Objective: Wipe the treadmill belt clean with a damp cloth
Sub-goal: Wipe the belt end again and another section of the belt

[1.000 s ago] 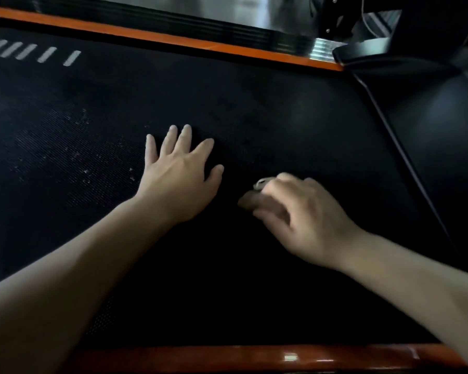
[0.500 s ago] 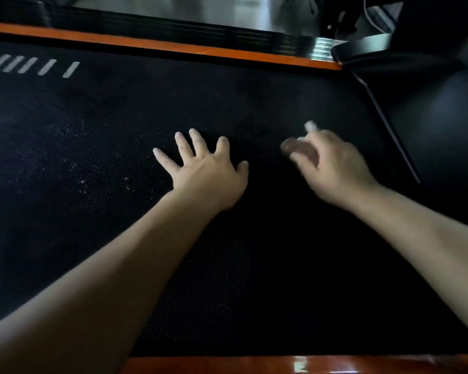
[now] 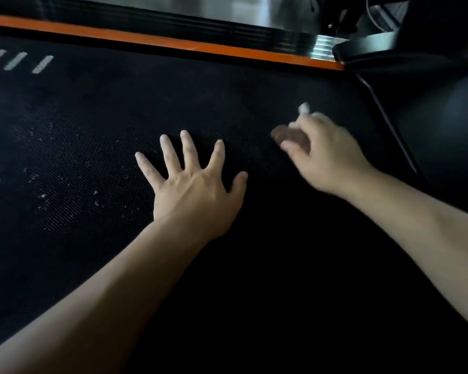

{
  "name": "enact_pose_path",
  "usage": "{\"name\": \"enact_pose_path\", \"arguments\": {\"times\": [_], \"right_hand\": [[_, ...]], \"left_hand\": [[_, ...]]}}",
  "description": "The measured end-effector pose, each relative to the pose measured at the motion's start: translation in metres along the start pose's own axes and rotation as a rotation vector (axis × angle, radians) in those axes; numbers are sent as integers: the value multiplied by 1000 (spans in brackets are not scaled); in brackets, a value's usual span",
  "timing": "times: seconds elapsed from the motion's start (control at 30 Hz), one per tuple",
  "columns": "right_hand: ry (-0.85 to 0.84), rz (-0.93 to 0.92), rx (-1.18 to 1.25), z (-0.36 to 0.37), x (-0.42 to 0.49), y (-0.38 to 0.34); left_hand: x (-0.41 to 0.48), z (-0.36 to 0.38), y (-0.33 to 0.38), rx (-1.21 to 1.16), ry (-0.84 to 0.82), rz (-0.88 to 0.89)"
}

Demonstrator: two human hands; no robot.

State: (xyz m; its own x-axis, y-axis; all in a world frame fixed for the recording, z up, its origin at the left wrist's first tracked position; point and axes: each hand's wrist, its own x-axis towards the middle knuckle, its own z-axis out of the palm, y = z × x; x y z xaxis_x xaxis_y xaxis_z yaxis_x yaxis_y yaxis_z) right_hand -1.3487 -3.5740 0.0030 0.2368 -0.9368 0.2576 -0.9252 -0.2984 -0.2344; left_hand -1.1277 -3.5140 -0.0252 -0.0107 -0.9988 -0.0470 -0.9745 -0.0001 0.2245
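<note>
Head | left hand flat on belt — specks beside | right hand grips cloth

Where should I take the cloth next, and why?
Probably sweep the right hand, gripping the cloth, leftward beyond the flat left hand: white specks lie on the belt there, away from the cloth.

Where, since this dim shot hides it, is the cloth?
Head view, right side: the cloth is bunched in the right hand on the belt, right of the flat left hand, near the dark side panel.
</note>
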Motion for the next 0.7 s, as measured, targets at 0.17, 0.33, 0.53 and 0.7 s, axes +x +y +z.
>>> {"name": "enact_pose_path", "arguments": {"times": [0.17, 0.33, 0.53, 0.7], "right_hand": [[-113, -233, 114, -2, -22, -14], [-10, 38, -24, 6, 49, 5], [-113, -231, 115, 11, 27, -19], [2, 128, -54, 14, 105, 16]], "left_hand": [[0, 1, 0, 10, 0, 7], [0, -1, -1, -3, -3, 67], [1, -1, -3, 27, -13, 75], [-1, -1, -2, 26, -1, 66]]}}
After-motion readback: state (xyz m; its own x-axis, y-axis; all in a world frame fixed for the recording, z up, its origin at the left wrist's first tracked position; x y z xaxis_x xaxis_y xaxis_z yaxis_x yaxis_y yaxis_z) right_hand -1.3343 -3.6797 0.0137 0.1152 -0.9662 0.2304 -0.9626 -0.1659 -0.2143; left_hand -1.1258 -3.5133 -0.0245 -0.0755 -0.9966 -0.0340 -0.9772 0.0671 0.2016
